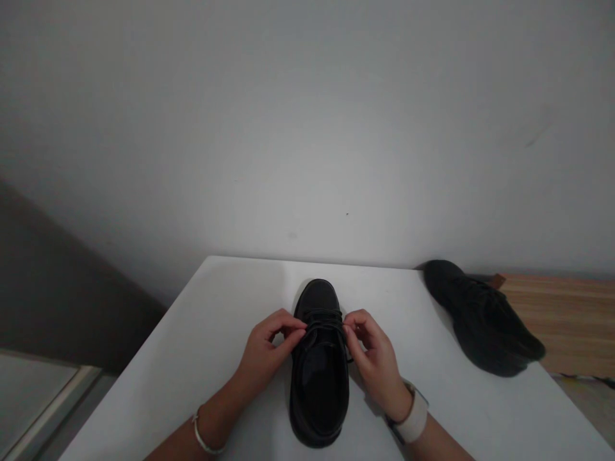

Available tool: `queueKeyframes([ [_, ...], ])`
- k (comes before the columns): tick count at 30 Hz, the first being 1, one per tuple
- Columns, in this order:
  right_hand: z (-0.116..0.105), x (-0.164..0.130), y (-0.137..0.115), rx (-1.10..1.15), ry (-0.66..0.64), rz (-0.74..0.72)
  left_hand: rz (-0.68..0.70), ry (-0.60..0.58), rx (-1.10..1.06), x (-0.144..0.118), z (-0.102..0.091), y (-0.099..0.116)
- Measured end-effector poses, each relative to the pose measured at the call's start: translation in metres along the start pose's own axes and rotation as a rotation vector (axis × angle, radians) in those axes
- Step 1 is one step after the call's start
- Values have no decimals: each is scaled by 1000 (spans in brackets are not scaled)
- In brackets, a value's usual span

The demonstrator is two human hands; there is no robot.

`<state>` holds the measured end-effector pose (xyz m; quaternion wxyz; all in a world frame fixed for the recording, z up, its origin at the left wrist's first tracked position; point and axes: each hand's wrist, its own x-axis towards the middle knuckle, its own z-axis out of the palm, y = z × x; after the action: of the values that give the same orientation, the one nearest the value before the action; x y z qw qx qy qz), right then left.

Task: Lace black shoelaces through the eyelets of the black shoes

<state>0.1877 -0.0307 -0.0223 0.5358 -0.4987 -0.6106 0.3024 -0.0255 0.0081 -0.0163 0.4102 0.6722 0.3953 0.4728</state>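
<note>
Left hand point(266, 349), right hand point(375, 358): each grip pinching black shoe point(319, 371) laces; knot detail lost in dark.

Both forearms reach fwd, converging. Left hand point(266, 349) & right hand point(375, 355) sit close together, palms facing in, fingers curled, thumb + forefinger tips pinched. Wrists bent slightly inward.

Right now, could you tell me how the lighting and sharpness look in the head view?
Head view: dim, even light; the shoe and second shoe are nearly featureless black; soft shadows under the left hand and right hand; edges bow slightly.
</note>
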Motion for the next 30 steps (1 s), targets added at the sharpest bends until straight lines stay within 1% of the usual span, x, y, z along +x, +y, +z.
queueKeyframes([
  [5, 1, -1, -2, -4, 0, -30, 6, 10, -6, 0, 2, 0],
  [11, -3, 3, -6, -3, -34, -42, 74, 5, 26, 2, 2, 5],
  [17, -6, 5, -9, 5, -89, -71, 116, 31, 118, 2, 4, 9],
  [21, -4, 3, -8, 8, -95, -87, 116, 49, 164, 1, 7, 11],
  [27, -2, 0, -7, 57, -114, -113, 121, 30, 188, 0, 10, 11],
  [30, -2, -1, -7, 57, -112, -122, 151, 23, 189, 0, 10, 12],
])
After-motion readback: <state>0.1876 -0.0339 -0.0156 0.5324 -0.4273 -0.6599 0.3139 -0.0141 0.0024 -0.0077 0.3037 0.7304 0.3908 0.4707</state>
